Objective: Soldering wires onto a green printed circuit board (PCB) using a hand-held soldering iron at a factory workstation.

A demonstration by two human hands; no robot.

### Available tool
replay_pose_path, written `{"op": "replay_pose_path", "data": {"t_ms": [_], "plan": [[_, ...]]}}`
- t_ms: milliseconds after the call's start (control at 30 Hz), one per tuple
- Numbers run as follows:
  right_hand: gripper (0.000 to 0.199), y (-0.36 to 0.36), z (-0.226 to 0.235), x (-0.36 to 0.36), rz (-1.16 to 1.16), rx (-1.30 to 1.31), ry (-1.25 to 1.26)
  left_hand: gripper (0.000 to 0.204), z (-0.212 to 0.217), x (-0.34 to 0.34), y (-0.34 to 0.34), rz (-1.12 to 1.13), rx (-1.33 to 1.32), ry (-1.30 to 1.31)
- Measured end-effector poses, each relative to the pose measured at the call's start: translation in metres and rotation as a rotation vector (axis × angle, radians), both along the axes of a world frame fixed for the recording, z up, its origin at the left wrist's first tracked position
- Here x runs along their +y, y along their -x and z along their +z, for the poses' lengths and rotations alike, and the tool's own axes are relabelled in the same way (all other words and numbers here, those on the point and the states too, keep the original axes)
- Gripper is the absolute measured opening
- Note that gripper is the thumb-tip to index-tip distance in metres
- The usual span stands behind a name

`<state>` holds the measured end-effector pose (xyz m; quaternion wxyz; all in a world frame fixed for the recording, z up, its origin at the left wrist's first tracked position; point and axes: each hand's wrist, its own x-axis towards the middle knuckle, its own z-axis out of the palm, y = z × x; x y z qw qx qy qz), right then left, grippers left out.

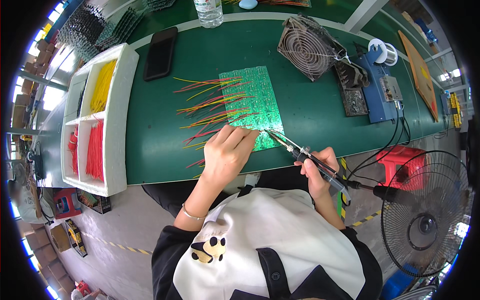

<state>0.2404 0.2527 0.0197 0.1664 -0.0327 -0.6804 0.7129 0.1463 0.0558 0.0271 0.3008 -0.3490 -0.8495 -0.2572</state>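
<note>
A green circuit board (257, 92) lies on the bench in front of me. Red, yellow and dark wires (210, 105) are attached in rows along it, with their loose ends trailing off to its left. My left hand (227, 152) rests over the board's near left part, its fingers pinched on a thin wire that is mostly hidden by them. In my right hand (320, 170) is a soldering iron (327, 176) with a thin feed tube along its shaft. The iron's tip meets the board right beside my left fingertips.
At left stands a white foam box (117, 150) with yellow wires (103, 87) and red wires (95, 150). Behind are a black phone (160, 53) and a water bottle (209, 12). A small fan (307, 50), blue solder feeder (375, 87) and pedestal fan (425, 220) stand right.
</note>
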Motion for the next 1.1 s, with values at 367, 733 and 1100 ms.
{"op": "replay_pose_path", "data": {"t_ms": [367, 733, 1100], "plan": [[0.019, -0.001, -0.001, 0.000, -0.023, 0.008, 0.103, 0.026, 0.003, 0.001, -0.002, 0.005, -0.042, -0.013], [0.017, -0.001, -0.001, -0.002, -0.038, 0.027, 0.058, 0.024, 0.004, 0.001, -0.002, 0.006, -0.047, -0.017], [0.017, -0.003, -0.002, 0.001, -0.096, 0.103, 0.210, 0.022, 0.015, -0.020, -0.012, 0.028, -0.123, -0.041]]}}
